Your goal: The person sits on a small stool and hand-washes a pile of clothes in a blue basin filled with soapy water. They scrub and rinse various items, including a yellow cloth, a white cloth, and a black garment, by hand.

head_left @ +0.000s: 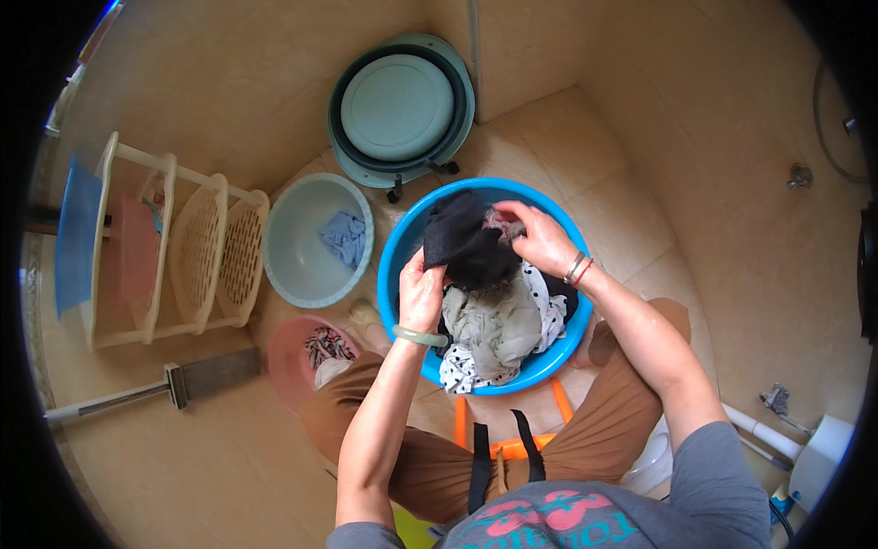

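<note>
A blue basin (386, 265) stands on the floor between my knees, full of laundry. Over its far part I hold up a dark black garment (466, 240), bunched and partly hanging into the basin. My left hand (424, 291) pinches its near left edge between thumb and fingers. At the garment's right side, my right hand (541, 240) has its fingers closed on a small pale reddish part, whose kind is unclear. Below lie a crumpled grey-green cloth (498, 322) and a white cloth with black dots (466, 368).
Left of the basin stand a pale green basin (274, 265) with a blue cloth (346, 238) and a pink basin (285, 371) with clothes. A folding basin (398, 105) leans on the far wall. A cream rack (172, 247) and a long-handled squeegee mop (174, 384) are farther left.
</note>
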Demonstrator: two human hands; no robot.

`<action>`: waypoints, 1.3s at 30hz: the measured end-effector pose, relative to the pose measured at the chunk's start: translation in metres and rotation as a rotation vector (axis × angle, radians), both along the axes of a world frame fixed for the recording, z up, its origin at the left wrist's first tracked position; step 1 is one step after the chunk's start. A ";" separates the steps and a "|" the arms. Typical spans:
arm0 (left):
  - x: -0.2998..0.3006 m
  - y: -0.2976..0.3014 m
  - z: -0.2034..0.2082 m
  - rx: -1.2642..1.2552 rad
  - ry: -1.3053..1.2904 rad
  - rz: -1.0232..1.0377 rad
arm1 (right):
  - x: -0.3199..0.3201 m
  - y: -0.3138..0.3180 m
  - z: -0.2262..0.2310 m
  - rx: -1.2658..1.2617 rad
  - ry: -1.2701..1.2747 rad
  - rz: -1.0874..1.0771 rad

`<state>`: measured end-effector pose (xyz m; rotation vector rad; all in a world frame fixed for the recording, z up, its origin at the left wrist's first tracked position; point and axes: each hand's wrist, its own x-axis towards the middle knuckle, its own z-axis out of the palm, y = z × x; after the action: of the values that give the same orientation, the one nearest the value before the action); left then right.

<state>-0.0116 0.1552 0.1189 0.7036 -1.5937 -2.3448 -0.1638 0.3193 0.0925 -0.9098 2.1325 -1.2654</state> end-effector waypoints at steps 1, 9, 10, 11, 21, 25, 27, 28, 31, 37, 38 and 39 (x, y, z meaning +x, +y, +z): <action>-0.001 -0.002 0.011 0.015 0.028 -0.015 | -0.004 0.010 -0.025 0.197 0.132 0.032; -0.005 -0.008 0.052 0.248 0.099 0.002 | 0.032 0.005 -0.027 0.267 -0.090 -0.070; -0.005 -0.015 0.044 0.246 0.070 -0.008 | 0.034 0.005 -0.027 0.192 -0.089 -0.123; -0.007 -0.019 0.032 0.167 0.014 -0.018 | 0.036 0.005 -0.027 0.147 -0.103 -0.170; 0.025 0.017 -0.032 -0.954 -0.491 -0.717 | 0.045 -0.007 -0.013 -0.328 -1.140 -0.396; 0.028 -0.001 -0.055 -0.573 -0.017 -0.287 | 0.022 -0.002 -0.008 -0.447 -1.105 -0.347; 0.017 -0.011 -0.036 -0.194 -0.012 -0.263 | 0.015 0.007 -0.012 -0.312 -1.035 -0.233; 0.010 -0.008 -0.024 -0.042 -0.047 -0.213 | 0.018 0.009 -0.012 -0.221 -0.944 -0.159; -0.001 -0.001 0.003 -0.154 -0.123 -0.304 | 0.034 0.012 -0.027 0.012 -0.189 0.123; -0.004 -0.013 0.034 0.189 0.104 -0.136 | 0.034 -0.001 -0.021 0.127 -0.502 0.100; -0.004 -0.022 0.034 0.215 0.118 -0.116 | 0.030 0.000 -0.022 -0.018 -0.369 0.052; -0.005 -0.030 0.034 0.241 0.132 -0.095 | 0.022 0.005 -0.020 -0.004 -0.371 0.027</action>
<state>-0.0166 0.1255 0.1530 0.5145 -1.3325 -2.6214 -0.1423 0.3241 0.0724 -0.6430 1.8216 -1.3098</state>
